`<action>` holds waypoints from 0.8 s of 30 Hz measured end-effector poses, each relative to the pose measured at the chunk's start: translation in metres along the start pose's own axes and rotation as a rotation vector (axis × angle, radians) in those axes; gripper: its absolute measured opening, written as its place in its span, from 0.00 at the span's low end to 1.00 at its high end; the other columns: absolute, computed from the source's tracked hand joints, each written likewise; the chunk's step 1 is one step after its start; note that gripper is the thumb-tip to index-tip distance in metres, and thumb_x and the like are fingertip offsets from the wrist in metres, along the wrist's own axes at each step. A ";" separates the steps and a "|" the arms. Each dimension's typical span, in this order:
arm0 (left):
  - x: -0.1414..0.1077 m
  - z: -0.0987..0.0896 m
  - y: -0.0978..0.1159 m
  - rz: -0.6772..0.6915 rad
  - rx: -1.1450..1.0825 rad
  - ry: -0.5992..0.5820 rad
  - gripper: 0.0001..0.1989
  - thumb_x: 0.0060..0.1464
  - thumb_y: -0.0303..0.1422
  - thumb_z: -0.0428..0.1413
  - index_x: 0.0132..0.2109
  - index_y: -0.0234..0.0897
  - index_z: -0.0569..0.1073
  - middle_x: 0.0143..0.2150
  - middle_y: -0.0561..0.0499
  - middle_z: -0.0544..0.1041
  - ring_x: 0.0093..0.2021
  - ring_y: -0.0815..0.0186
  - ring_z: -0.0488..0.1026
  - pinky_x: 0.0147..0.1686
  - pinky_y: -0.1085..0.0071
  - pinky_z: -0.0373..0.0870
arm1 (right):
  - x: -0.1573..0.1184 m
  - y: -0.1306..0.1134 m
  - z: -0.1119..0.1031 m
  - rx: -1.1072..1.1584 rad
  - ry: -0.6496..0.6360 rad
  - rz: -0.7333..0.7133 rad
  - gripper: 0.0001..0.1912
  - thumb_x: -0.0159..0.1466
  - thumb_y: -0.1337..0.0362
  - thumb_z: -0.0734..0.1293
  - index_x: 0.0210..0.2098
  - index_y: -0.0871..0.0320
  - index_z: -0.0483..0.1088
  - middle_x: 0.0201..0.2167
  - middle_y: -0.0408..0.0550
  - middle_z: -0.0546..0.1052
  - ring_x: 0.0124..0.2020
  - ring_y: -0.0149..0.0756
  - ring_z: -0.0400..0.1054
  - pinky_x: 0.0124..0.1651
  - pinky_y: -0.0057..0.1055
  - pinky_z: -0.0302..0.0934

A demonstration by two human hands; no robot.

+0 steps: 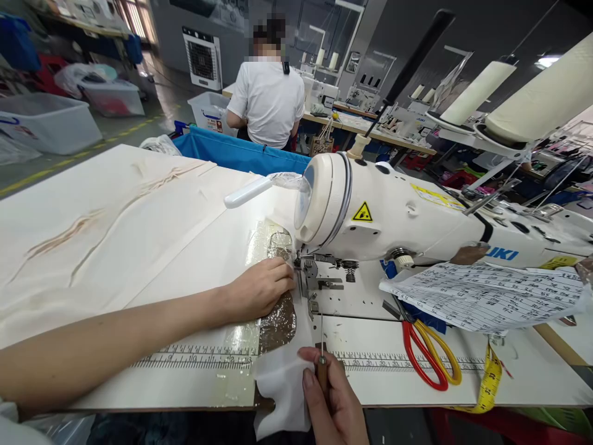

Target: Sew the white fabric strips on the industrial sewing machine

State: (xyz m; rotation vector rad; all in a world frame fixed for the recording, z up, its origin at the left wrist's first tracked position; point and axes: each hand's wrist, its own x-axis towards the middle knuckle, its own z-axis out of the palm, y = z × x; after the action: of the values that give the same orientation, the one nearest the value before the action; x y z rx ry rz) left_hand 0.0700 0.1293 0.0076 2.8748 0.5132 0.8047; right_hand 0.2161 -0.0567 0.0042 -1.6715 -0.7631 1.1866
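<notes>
My left hand rests beside the needle area of a white sewing machine, its fingers bent and closed. What lies under those fingertips is hidden. Beneath this hand, a brown patch covered with shiny clear tape lies on the table. My right hand grips an awl by its wooden handle, the thin metal spike pointing up toward the machine. A piece of white fabric touches the right hand's left side and hangs past the table's front edge.
Red- and yellow-handled scissors, a yellow tape measure and handwritten paper lie on the right. Cream cloth spreads over the table's left. Behind stand a blue fabric bin and a seated person. Thread cones rise at right.
</notes>
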 end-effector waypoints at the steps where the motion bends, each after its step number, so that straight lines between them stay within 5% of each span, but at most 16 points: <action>1: 0.000 0.001 0.000 -0.002 0.001 -0.010 0.15 0.61 0.20 0.44 0.47 0.27 0.74 0.43 0.41 0.74 0.44 0.59 0.69 0.45 0.60 0.74 | 0.002 0.000 0.000 -0.003 -0.011 -0.008 0.30 0.58 0.36 0.65 0.46 0.53 0.73 0.27 0.41 0.71 0.28 0.33 0.65 0.33 0.23 0.62; 9: 0.001 0.001 -0.001 -0.077 0.056 -0.018 0.16 0.61 0.20 0.43 0.49 0.28 0.73 0.45 0.41 0.73 0.45 0.58 0.68 0.43 0.59 0.73 | 0.017 -0.011 0.000 -0.198 -0.009 -0.212 0.24 0.65 0.43 0.62 0.48 0.55 0.73 0.26 0.43 0.71 0.31 0.39 0.67 0.33 0.27 0.62; 19: 0.000 -0.001 0.005 -0.045 0.056 -0.049 0.14 0.59 0.22 0.46 0.47 0.28 0.73 0.44 0.41 0.73 0.44 0.58 0.69 0.41 0.61 0.70 | 0.023 -0.023 0.004 -0.192 -0.055 -0.163 0.22 0.64 0.44 0.62 0.46 0.54 0.70 0.21 0.37 0.59 0.30 0.37 0.64 0.30 0.26 0.54; 24: 0.002 0.002 0.002 -0.086 0.106 -0.095 0.14 0.60 0.24 0.46 0.47 0.27 0.74 0.46 0.40 0.73 0.46 0.56 0.69 0.44 0.59 0.71 | 0.027 -0.029 0.007 -0.241 -0.046 -0.203 0.22 0.65 0.45 0.60 0.47 0.54 0.71 0.30 0.41 0.71 0.32 0.36 0.65 0.35 0.28 0.58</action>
State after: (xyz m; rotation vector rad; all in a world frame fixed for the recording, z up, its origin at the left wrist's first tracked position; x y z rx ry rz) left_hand 0.0727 0.1280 0.0073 2.9459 0.6818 0.6433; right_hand 0.2191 -0.0197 0.0197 -1.7168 -1.1138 1.0246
